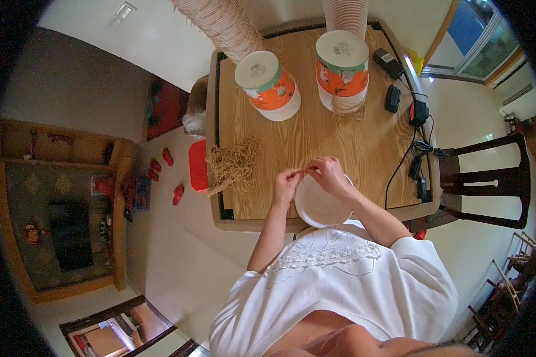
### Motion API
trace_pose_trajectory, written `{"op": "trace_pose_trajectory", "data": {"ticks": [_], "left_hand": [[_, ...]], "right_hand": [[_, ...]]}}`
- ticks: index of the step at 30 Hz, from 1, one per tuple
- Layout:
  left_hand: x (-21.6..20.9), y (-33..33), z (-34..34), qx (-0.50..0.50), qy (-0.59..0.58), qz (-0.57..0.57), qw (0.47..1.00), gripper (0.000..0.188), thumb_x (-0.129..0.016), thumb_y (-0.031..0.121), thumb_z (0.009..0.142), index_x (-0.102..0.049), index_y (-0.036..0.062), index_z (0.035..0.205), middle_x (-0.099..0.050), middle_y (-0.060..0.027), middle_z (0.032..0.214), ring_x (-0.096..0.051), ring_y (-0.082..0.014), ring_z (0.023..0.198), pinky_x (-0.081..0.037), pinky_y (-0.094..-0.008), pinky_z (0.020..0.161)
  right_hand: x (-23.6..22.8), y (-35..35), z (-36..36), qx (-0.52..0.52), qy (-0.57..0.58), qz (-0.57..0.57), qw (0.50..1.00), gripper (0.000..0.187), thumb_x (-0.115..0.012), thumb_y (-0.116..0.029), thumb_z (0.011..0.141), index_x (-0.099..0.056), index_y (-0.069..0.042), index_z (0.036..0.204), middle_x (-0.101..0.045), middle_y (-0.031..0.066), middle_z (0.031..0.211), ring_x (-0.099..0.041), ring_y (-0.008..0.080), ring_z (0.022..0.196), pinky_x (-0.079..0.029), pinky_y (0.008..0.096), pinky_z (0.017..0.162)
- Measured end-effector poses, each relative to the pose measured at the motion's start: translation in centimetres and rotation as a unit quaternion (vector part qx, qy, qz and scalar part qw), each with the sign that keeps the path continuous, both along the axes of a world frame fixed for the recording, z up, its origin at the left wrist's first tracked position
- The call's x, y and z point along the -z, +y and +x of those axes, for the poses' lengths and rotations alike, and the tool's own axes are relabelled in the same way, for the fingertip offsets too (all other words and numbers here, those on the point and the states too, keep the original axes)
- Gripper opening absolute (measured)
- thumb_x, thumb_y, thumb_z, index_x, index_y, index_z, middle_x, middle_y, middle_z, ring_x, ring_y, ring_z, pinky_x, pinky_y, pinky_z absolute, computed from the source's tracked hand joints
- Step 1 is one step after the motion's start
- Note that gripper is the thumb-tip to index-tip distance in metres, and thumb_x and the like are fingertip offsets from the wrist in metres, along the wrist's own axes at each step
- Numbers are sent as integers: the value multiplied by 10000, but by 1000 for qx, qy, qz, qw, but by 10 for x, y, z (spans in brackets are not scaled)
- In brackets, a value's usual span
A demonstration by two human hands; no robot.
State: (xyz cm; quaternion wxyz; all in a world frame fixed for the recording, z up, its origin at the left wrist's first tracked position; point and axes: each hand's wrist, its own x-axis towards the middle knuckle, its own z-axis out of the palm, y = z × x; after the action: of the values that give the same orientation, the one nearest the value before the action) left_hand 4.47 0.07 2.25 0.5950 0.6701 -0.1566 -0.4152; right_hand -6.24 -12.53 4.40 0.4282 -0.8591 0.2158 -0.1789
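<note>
At the near edge of the table a round white tub (321,205) stands in front of me, its pale inner side showing. My left hand (287,183) is closed in a pinch by the tub's far left rim. My right hand (332,177) reaches over the far rim, fingers pinched close to the left fingertips. Something thin and brownish may run between the fingertips, too small to make out. Left of my hands lies a loose heap of brown twine (235,162).
Two upturned tubs with orange and green bands, a left one (268,86) and a right one (342,71), stand farther back before tall ribbed stacks (223,27). Black adapters and cables (420,149) lie along the right edge. A dark wooden chair (488,181) stands right; a red stool (198,166) stands left.
</note>
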Motion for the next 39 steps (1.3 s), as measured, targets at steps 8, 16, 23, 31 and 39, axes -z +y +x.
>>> {"op": "trace_pose_trajectory", "data": {"ticks": [8, 16, 23, 31, 39], "left_hand": [[14, 0, 6, 18, -143, 31, 989, 106, -613, 41, 792, -649, 11, 887, -635, -29, 842, -572, -101, 757, -471, -235, 698], [7, -5, 1, 1, -88, 32, 996, 118, -570, 55, 822, -639, 19, 911, -630, -19, 839, -567, -92, 743, -467, -228, 678], [6, 0, 4, -36, 16, 31, 999, 149, -558, 112, 836, -617, 43, 955, -617, -7, 804, -559, -86, 692, -451, -221, 608], [17, 5, 7, -54, 75, 3, 996, 148, -546, 114, 838, -612, 45, 951, -630, -27, 857, -592, -121, 756, -481, -256, 660], [12, 6, 6, -69, 119, 15, 990, 159, -545, 118, 836, -608, 32, 954, -633, -37, 871, -595, -141, 776, -484, -276, 690]], "right_hand": [[4, 0, 2, -3, 11, 0, 1000, 77, -596, -155, 736, -623, -84, 749, -608, 91, 767, -574, 282, 774, -391, 414, 759], [-2, -2, 2, -4, 1, -12, 1000, 87, -598, -164, 739, -615, -80, 755, -612, 97, 746, -583, 293, 751, -410, 416, 728], [-13, -5, 5, -33, 51, 3, 998, 174, -634, -183, 730, -612, -35, 820, -635, 121, 753, -622, 272, 722, -476, 367, 658], [-8, 0, 6, -33, 30, 32, 998, 171, -626, -224, 722, -564, -86, 801, -597, 94, 770, -574, 299, 776, -403, 428, 707], [-9, 2, 5, -31, 9, -25, 999, 166, -638, -223, 713, -567, -93, 787, -583, 76, 774, -566, 284, 793, -389, 425, 748]]}}
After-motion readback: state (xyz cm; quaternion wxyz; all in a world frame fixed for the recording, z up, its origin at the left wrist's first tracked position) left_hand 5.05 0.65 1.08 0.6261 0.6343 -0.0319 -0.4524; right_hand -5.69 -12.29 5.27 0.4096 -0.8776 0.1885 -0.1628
